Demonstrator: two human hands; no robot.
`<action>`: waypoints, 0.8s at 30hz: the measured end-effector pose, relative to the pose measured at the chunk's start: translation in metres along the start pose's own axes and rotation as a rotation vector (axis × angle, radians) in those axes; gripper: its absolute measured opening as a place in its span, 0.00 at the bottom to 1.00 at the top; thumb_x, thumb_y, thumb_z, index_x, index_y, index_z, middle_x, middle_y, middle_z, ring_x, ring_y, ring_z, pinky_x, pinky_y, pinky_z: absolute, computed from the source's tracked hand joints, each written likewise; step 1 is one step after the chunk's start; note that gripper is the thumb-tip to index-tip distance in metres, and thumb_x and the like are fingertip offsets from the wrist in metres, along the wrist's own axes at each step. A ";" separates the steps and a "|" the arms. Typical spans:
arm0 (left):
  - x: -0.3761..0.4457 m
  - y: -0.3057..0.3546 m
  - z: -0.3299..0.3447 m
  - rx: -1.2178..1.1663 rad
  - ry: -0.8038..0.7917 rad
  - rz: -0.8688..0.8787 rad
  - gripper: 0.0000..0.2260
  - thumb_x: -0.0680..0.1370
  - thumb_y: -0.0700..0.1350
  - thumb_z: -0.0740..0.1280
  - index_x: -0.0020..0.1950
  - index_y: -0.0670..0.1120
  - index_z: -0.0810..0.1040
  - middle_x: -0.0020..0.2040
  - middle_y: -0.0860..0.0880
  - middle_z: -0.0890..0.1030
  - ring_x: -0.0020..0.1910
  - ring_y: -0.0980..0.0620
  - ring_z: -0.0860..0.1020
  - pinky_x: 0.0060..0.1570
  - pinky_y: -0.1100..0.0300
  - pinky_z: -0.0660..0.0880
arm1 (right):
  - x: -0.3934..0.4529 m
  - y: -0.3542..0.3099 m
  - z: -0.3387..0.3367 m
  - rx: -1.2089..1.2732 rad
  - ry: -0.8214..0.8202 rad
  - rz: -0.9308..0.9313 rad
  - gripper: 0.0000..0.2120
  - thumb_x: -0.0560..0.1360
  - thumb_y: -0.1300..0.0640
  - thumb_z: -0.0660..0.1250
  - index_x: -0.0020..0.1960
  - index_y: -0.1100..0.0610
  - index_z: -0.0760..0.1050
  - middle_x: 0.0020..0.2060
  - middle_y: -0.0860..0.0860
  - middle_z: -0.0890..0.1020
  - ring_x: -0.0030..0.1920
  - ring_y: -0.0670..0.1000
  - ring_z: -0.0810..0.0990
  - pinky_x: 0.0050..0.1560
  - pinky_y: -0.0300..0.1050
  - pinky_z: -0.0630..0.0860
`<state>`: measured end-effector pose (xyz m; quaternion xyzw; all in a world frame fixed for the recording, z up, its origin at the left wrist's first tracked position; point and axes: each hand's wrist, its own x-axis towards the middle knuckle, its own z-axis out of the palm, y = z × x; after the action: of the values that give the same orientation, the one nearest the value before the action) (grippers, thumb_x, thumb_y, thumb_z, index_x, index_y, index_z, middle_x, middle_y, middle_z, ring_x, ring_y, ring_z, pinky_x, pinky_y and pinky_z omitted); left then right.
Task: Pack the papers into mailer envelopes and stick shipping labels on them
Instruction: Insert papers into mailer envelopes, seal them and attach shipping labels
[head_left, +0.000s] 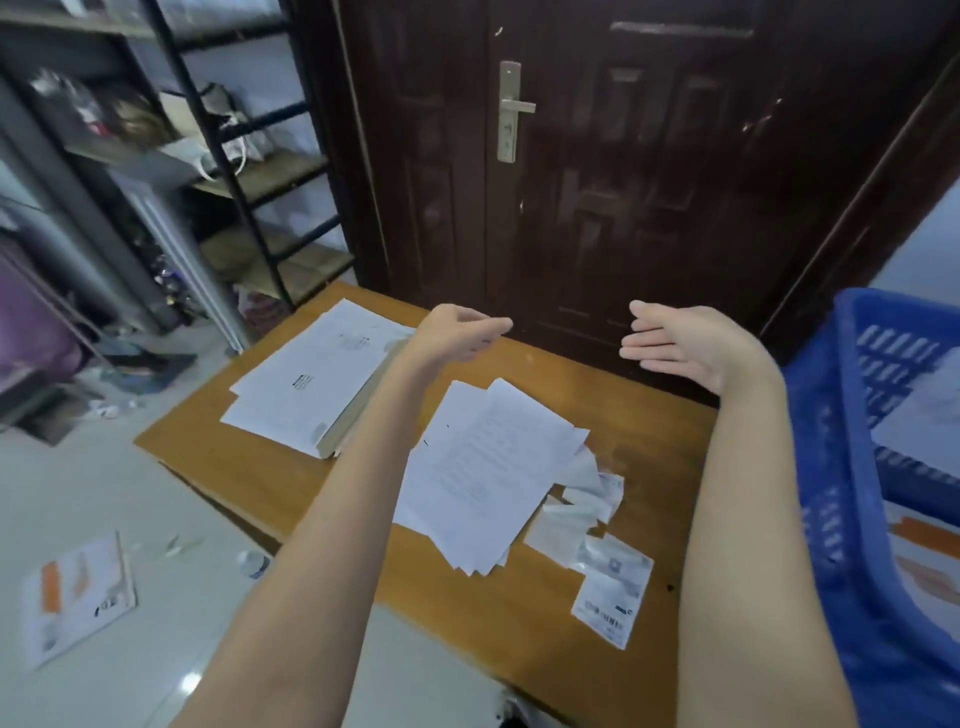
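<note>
Both arms are stretched out over the wooden tabletop (249, 467), and neither grip has anything in it. The left hand (462, 332) hovers above the far edge with its fingers extended and lightly relaxed, holding nothing. The right hand (675, 340) faces it across a gap, palm turned inward, fingers straight and together, equally empty.

Below and between the two forearms lies the loose fan of white printed papers (483, 473), spread flat on the tabletop, nearer the person than either hand and untouched by both. Under the left forearm and off to its left sits the thick stack of white mailer envelopes (306, 384), its edge showing many layers; the left hand hangs just beyond its far corner, not on it.

To the right of the loose papers, a scatter of small white shipping labels and peeled backing sheets (597, 525) trails toward the near edge, ending in a label with dark print (613, 592). These lie under the line of the right forearm, well short of the right hand.

A blue plastic basket (852, 467) stands at the right of the tabletop. A white and orange mailer (78, 597) lies on the pale floor to the left.
</note>
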<state>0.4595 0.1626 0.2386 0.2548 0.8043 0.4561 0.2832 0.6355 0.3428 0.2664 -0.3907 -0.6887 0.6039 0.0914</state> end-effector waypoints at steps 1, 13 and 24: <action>0.006 -0.013 -0.006 -0.021 0.009 -0.025 0.23 0.75 0.56 0.69 0.63 0.43 0.77 0.57 0.46 0.81 0.57 0.51 0.79 0.61 0.54 0.76 | 0.011 -0.001 0.013 -0.008 -0.022 0.007 0.21 0.77 0.47 0.66 0.60 0.62 0.75 0.52 0.57 0.82 0.51 0.51 0.83 0.57 0.47 0.77; 0.088 -0.163 -0.118 -0.129 0.063 -0.347 0.19 0.75 0.54 0.70 0.58 0.41 0.80 0.54 0.45 0.82 0.54 0.49 0.80 0.60 0.54 0.76 | 0.119 0.012 0.179 -0.026 -0.195 0.189 0.22 0.78 0.49 0.64 0.64 0.65 0.72 0.56 0.58 0.81 0.55 0.52 0.81 0.58 0.44 0.75; 0.180 -0.269 -0.215 -0.161 -0.024 -0.510 0.11 0.76 0.48 0.70 0.49 0.40 0.78 0.49 0.43 0.80 0.50 0.48 0.78 0.60 0.54 0.74 | 0.182 0.032 0.331 0.127 -0.048 0.427 0.19 0.79 0.51 0.63 0.66 0.61 0.70 0.58 0.57 0.78 0.57 0.53 0.79 0.59 0.44 0.74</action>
<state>0.1437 0.0342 0.0534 0.0260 0.8001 0.4297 0.4177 0.3280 0.2084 0.0901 -0.5068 -0.5528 0.6608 -0.0305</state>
